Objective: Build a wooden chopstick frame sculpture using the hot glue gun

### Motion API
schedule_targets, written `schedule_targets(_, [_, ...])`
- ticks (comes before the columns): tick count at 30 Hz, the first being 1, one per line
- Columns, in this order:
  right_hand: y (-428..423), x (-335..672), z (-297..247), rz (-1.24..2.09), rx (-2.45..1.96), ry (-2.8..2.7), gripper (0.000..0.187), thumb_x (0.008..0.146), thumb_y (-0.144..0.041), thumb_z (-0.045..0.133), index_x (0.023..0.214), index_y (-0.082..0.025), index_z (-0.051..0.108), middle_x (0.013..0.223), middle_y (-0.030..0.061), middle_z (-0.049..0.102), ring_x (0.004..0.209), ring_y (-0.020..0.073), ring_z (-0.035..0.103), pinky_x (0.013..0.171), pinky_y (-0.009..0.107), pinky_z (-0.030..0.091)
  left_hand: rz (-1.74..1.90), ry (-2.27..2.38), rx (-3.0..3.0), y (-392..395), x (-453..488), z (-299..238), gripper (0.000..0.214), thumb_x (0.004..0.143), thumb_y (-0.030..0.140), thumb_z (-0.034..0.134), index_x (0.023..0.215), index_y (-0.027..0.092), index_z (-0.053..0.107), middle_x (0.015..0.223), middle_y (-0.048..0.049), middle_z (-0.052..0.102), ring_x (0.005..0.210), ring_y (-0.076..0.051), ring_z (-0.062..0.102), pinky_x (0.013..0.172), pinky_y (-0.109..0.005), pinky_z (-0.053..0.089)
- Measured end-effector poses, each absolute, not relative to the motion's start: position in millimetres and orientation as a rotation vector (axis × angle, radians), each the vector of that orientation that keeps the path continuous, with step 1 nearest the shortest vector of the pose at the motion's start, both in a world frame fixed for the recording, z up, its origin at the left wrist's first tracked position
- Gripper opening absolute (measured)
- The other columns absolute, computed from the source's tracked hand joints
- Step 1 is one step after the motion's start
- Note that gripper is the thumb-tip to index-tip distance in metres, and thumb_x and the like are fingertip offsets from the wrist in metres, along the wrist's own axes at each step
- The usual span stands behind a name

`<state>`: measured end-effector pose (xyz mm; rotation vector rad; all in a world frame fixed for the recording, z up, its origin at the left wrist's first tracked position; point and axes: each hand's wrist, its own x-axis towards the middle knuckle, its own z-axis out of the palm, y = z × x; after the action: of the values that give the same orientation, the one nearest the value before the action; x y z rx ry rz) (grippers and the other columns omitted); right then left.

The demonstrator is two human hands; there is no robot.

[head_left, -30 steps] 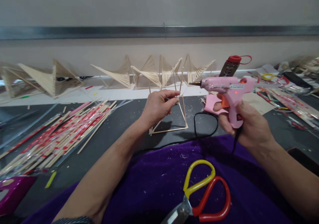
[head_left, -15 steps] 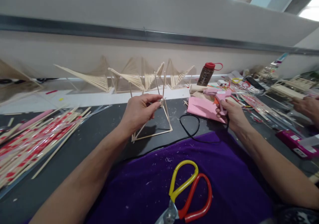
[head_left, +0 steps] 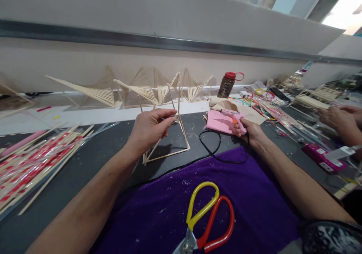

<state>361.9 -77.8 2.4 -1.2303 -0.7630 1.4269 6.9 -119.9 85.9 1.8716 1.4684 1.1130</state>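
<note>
Pinching stick frame (head_left: 169,155) at apex, left hand (head_left: 149,127); right hand (head_left: 249,130) clasps glue gun (head_left: 234,119).

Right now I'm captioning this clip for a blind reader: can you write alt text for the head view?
The left hand pinches the top of a stick frame standing on a dark table, while the right hand holds a pink glue gun on a pink pad. Yellow-and-red scissors lie on purple cloth nearby.

stick frame (head_left: 166,155) | pale, upright | glue gun (head_left: 230,115) | pink, lying on pink pad (head_left: 217,124)
</note>
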Motion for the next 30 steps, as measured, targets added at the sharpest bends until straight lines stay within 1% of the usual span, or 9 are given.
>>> schedule_targets(3, [-77, 358, 3, 1.439, -1.184, -0.785, 0.018, 0.084, -0.033, 0.050, 0.081, -0.017, 0.057, 0.063, 0.0018, 0.056, 0.044, 0.0099, 0.047, 0.035, 0.021, 0.041, 1.131, 1.460, 1.864, -120, 6, 86, 0.039, 0.079, 0.039, 0.064, 0.110, 0.017, 0.072, 0.052, 0.0012, 0.061, 0.043, -0.010, 0.051, 0.043, -0.021, 0.039])
schedule_targets(6, [-77, 356, 6, 1.445, -1.142, -0.808, 0.016, 0.078, -0.033, 0.052, 0.077, -0.018, 0.056, 0.064, 0.0023, 0.056, 0.047, 0.0110, 0.048, 0.038, 0.022, 0.043, 1.142, 1.465, 1.860, -120, 6, 86, 0.038, 0.078, 0.038, 0.064, 0.110, 0.017, 0.072, 0.056, -0.0001, 0.064, 0.043, -0.010, 0.051, 0.043, -0.021, 0.040])
schedule_targets(10, [-81, 352, 9, 1.450, -1.060, -0.846, 0.013, 0.071, -0.026, 0.054, 0.080, -0.018, 0.058, 0.068, 0.0018, 0.056, 0.053, 0.0115, 0.050, 0.046, 0.023, 0.047, 1.146, 1.465, 1.860, -121, 6, 87, 0.038, 0.078, 0.038, 0.064, 0.109, 0.017, 0.073, 0.056, -0.0006, 0.064, 0.043, -0.010, 0.051, 0.043, -0.021, 0.040])
schedule_targets(14, [-85, 346, 11, 1.469, -0.982, -0.904, 0.023, 0.060, -0.017, 0.056, 0.083, -0.017, 0.060, 0.072, 0.0008, 0.055, 0.057, 0.0099, 0.050, 0.052, 0.022, 0.048, 1.134, 1.476, 1.871, -121, 7, 87, 0.039, 0.078, 0.040, 0.065, 0.109, 0.018, 0.073, 0.054, 0.0004, 0.063, 0.044, -0.010, 0.052, 0.044, -0.021, 0.041])
schedule_targets(16, [-86, 343, 12, 1.478, -0.961, -0.927, 0.025, 0.057, -0.014, 0.056, 0.082, -0.017, 0.060, 0.073, 0.0008, 0.055, 0.059, 0.0093, 0.050, 0.053, 0.021, 0.049, 1.127, 1.485, 1.876, -121, 7, 87, 0.040, 0.078, 0.040, 0.064, 0.110, 0.017, 0.072, 0.054, 0.0003, 0.063, 0.044, -0.010, 0.052, 0.044, -0.021, 0.041])
schedule_targets(23, [-90, 336, 13, 1.439, -0.932, -1.014, 0.034, 0.052, -0.007, 0.055, 0.083, -0.018, 0.061, 0.077, -0.0007, 0.055, 0.062, 0.0084, 0.050, 0.057, 0.020, 0.051, 1.142, 1.474, 1.879, -119, 5, 86, 0.039, 0.079, 0.038, 0.064, 0.110, 0.018, 0.072, 0.053, 0.0005, 0.063, 0.044, -0.010, 0.052, 0.044, -0.022, 0.042])
schedule_targets(26, [-86, 338, 10, 1.330, -1.109, -1.078, 0.037, 0.052, -0.010, 0.056, 0.087, -0.020, 0.061, 0.079, -0.0003, 0.058, 0.064, 0.0099, 0.054, 0.063, 0.023, 0.053, 1.139, 1.464, 1.887, -118, 3, 84, 0.038, 0.079, 0.037, 0.063, 0.111, 0.018, 0.072, 0.053, 0.0003, 0.063, 0.043, -0.010, 0.051, 0.045, -0.021, 0.042])
schedule_targets(28, [-80, 343, 7, 1.235, -1.282, -1.110, 0.034, 0.053, -0.012, 0.057, 0.086, -0.021, 0.061, 0.077, 0.0003, 0.060, 0.064, 0.0117, 0.056, 0.066, 0.026, 0.055, 1.154, 1.448, 1.876, -118, 3, 83, 0.037, 0.080, 0.036, 0.062, 0.110, 0.017, 0.072, 0.055, 0.0000, 0.064, 0.043, -0.009, 0.051, 0.046, -0.021, 0.043])
schedule_targets(30, [-75, 349, 5, 1.176, -1.381, -1.124, 0.022, 0.057, -0.014, 0.058, 0.078, -0.021, 0.061, 0.071, 0.0012, 0.060, 0.061, 0.0141, 0.056, 0.063, 0.029, 0.055, 1.163, 1.435, 1.872, -119, 3, 83, 0.036, 0.080, 0.034, 0.062, 0.110, 0.016, 0.072, 0.056, 0.0000, 0.064, 0.044, -0.009, 0.052, 0.047, -0.021, 0.044])
